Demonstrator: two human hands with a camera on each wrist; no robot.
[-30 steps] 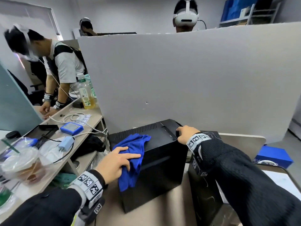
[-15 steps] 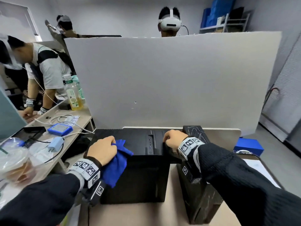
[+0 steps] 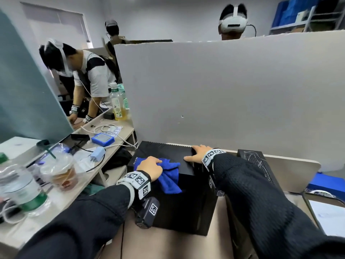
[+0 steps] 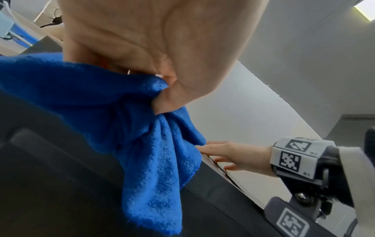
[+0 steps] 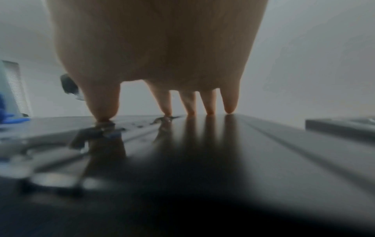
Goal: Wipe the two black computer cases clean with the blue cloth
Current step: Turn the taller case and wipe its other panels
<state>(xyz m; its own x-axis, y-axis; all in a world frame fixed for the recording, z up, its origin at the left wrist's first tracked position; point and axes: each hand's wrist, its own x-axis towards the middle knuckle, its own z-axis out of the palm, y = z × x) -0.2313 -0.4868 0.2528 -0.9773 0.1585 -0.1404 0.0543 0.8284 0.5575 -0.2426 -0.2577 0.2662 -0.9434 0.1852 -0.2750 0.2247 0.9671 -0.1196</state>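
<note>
On the nearer case, left hand bunches the blue cloth — right hand flat, steadying at 1 o'clock — second case apparently still unwiped.

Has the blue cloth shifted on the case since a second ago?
Yes. The blue cloth, gripped by the left hand, has slid from near the vented back edge of the black case to its near front edge, now drooping over.

Cloth now nearer case front.
</note>
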